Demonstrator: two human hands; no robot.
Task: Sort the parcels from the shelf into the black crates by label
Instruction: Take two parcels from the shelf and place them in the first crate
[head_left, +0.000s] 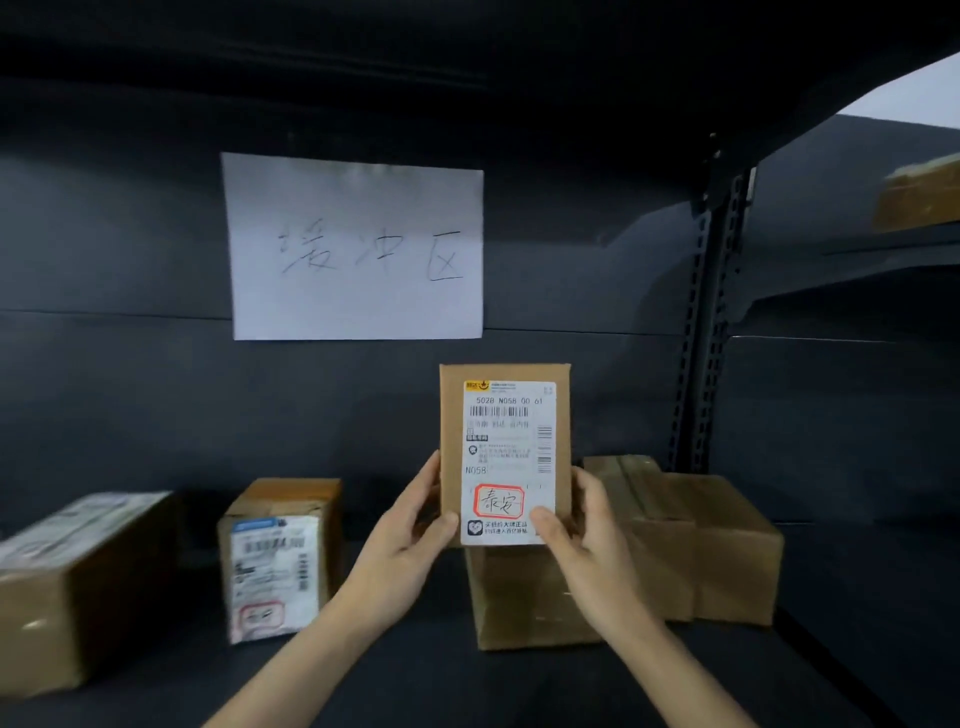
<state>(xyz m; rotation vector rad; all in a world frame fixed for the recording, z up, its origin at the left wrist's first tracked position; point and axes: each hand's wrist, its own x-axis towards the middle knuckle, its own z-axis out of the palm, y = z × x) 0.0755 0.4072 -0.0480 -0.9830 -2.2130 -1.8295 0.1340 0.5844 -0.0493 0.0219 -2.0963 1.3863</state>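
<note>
- The dark shelf (883, 597) fills the view, with a perforated upright at its right.
- A white paper sheet (356, 249) is stuck on the back wall. Its handwriting seems to read "缓冲区".
- A large blurred parcel (67, 587) lies at the far left, its white label on top and unreadable.
- Taped brown boxes (717, 551) sit on the right with no label in view.
- A plain box (519, 597) lies on the shelf below the hands.
- A standing parcel (278, 561) left of centre has a smeared label with a red-framed handwritten mark.
- The held parcel (451, 415) is upright above the shelf, at centre. Its label (509, 457) reads "5028 N058 00 61", "N058" and, in a red frame, handwritten "泰安".
- The left hand (410, 530) and right hand (587, 535) grip its lower edges, thumbs on the front.
</note>
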